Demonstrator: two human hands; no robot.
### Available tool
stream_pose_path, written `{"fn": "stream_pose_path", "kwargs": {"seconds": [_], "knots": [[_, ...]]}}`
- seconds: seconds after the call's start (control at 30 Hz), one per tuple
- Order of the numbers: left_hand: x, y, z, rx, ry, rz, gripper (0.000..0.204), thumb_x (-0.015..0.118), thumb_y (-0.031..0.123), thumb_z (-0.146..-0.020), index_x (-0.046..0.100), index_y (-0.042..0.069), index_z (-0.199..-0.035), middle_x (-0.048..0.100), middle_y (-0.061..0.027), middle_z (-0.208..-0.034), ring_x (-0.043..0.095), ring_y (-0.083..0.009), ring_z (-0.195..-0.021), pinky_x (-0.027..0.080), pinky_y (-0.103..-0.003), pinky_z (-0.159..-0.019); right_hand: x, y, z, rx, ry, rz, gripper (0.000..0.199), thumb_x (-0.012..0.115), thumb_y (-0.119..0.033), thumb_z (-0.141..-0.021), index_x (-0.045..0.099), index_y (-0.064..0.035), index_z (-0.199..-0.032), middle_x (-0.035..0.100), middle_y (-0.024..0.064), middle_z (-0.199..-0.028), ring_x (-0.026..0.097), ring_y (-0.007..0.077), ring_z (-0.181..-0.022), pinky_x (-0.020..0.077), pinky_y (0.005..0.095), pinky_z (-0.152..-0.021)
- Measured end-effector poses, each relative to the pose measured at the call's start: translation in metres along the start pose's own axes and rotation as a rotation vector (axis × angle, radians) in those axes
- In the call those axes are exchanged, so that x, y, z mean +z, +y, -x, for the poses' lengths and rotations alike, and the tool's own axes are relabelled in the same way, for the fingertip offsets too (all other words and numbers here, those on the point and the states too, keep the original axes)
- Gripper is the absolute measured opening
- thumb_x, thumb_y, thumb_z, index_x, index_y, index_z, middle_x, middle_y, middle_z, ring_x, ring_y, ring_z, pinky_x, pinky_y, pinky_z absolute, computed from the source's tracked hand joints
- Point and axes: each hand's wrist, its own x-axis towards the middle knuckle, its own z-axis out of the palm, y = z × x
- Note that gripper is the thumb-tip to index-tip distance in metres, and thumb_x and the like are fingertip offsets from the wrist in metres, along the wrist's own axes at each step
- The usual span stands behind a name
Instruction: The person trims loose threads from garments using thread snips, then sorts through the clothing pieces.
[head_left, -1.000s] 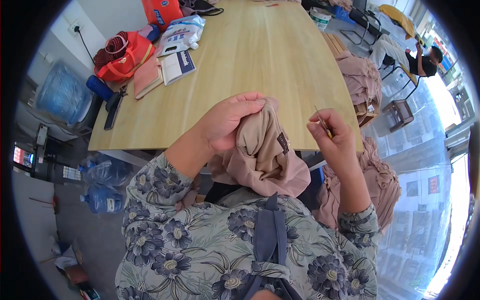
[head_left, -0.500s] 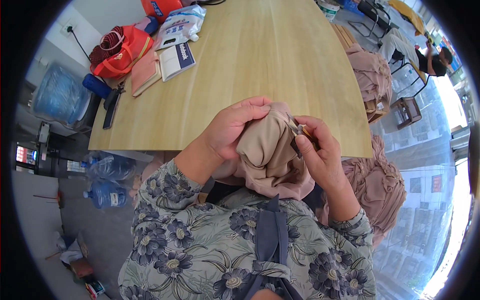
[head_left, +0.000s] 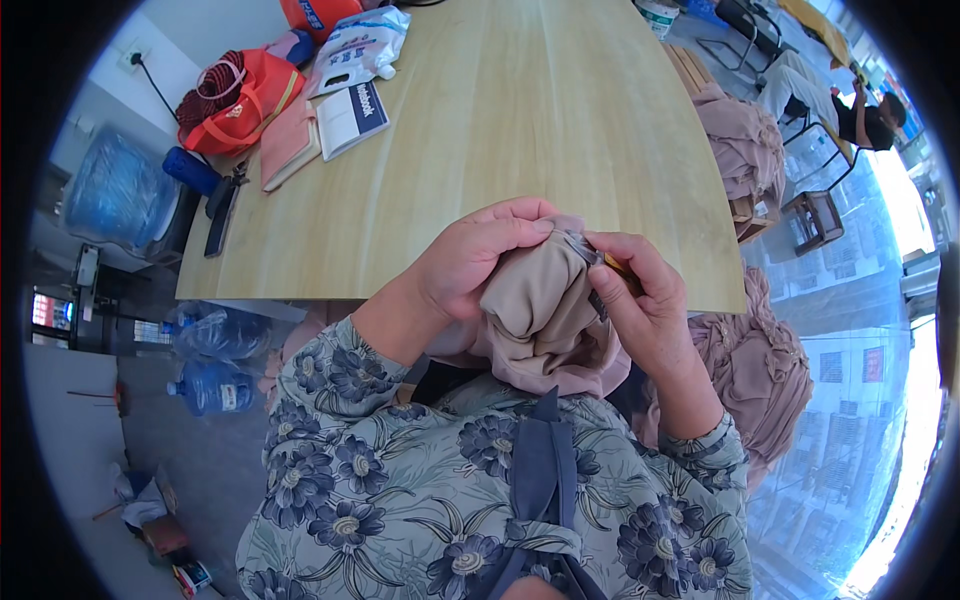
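Observation:
A bunched piece of dusty-pink and beige cloth (head_left: 545, 295) hangs over the table's near edge toward my lap. My left hand (head_left: 480, 255) is closed on the cloth's upper edge, pinching it between thumb and fingers. On the cloth's right side my right hand (head_left: 645, 295) is closed round small thread snips (head_left: 588, 252) with metal blades and a bit of yellow at the handle. The blades lie against the cloth edge, close to my left fingertips. My right fingers hide most of the handle.
The wooden table (head_left: 500, 120) spreads ahead. At its far left are a red bag (head_left: 245, 105), a white pouch (head_left: 355, 50), a notebook (head_left: 352, 122) and a pink book (head_left: 290, 150). More pink cloth (head_left: 750, 365) is heaped at my right. A person (head_left: 860, 115) sits far right.
The snips have moved left and slightly up, their blades now against the cloth edge by my left thumb. My left hand has shifted slightly right with the cloth.

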Motion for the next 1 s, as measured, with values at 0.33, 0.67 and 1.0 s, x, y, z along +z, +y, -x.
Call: {"fn": "stream_pose_path", "kwargs": {"seconds": [0.33,0.67,1.0], "knots": [[0.002,0.000,0.001,0.001,-0.019,-0.007,0.025,0.041,0.010,-0.090,0.050,-0.003,-0.109,0.056,-0.0130,-0.107,0.056,-0.0207,-0.099,0.045,-0.033,-0.088,0.000,0.001,0.000,0.008,0.006,0.012,0.018,0.060,-0.008,-0.083,0.060,-0.0016,-0.100,0.064,0.0106,-0.087,0.061,0.0170,-0.078,0.0467,0.0258,-0.070],[-0.007,0.013,0.002,0.086,0.071,-0.034,0.025,0.041,0.011,-0.090,0.050,-0.003,-0.108,0.059,-0.0115,-0.102,0.059,-0.0185,-0.092,0.047,-0.031,-0.084,-0.020,0.007,0.006,0.016,0.106,-0.069,0.023,0.062,-0.008,-0.082,0.056,-0.0033,-0.104,0.046,-0.0038,-0.072,0.038,0.0045,-0.063,0.0339,0.0181,-0.057],[-0.020,0.038,-0.002,0.167,0.086,-0.111,0.023,0.042,0.013,-0.090,0.051,-0.002,-0.106,0.060,-0.0095,-0.097,0.059,-0.0165,-0.088,0.047,-0.029,-0.082,-0.017,0.039,0.052,-0.142,-0.471,0.632,0.028,0.065,-0.016,-0.067,0.059,-0.0108,-0.094,0.058,0.0051,-0.086,0.060,0.0253,-0.072,0.0486,0.0365,-0.062]]}}
